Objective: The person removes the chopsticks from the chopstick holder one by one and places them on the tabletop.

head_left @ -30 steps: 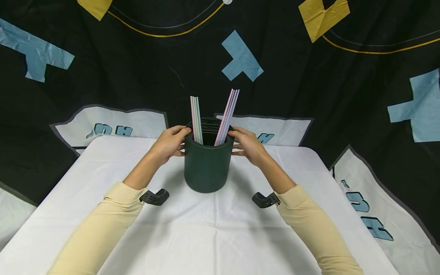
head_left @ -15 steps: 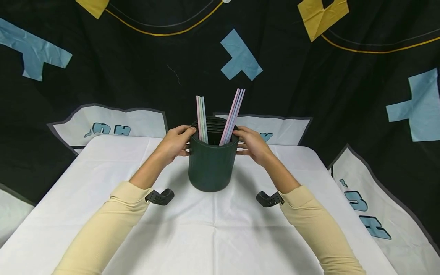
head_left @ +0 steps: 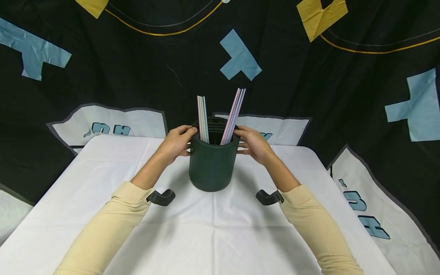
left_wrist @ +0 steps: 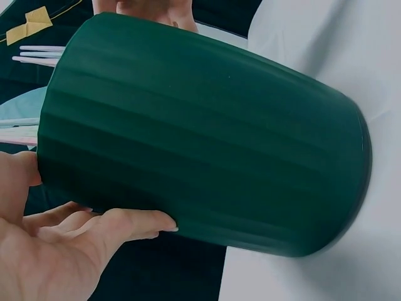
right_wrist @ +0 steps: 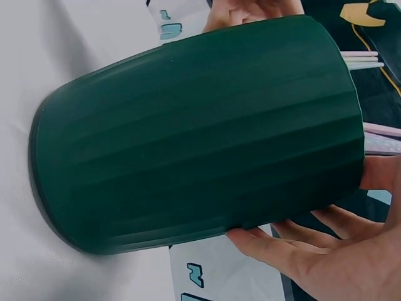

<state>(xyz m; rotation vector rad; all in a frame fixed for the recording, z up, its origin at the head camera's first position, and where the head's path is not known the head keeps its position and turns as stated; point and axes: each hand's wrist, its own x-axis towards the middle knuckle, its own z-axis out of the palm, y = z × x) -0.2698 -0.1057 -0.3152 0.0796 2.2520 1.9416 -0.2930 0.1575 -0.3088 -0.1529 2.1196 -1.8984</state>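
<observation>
A dark green ribbed holder (head_left: pixel 211 168) stands upright on the white-covered table, in the middle of the head view. A black slotted part (head_left: pixel 215 123) fills the back of its opening. Thin pastel sticks lean out in two bundles, a left bundle (head_left: pixel 203 120) and a taller right bundle (head_left: pixel 233 114) tilted rightward. My left hand (head_left: pixel 176 143) grips the holder's left side near the top, its thumb at the rim. Opposite it, my right hand (head_left: pixel 253 143) holds the right side the same way. Both wrist views show fingertips on the green wall (left_wrist: pixel 207 138).
White cloth (head_left: pixel 213 236) covers the table, with a crease running down its middle. Behind it hangs a black backdrop (head_left: pixel 144 68) with blue and yellow patches. A black band (head_left: pixel 161 197) sits at the left cuff, another band (head_left: pixel 269 198) at the right.
Over the last second the holder has shifted slightly to the right, with both hands on it. In the latest half second it has stayed almost still.
</observation>
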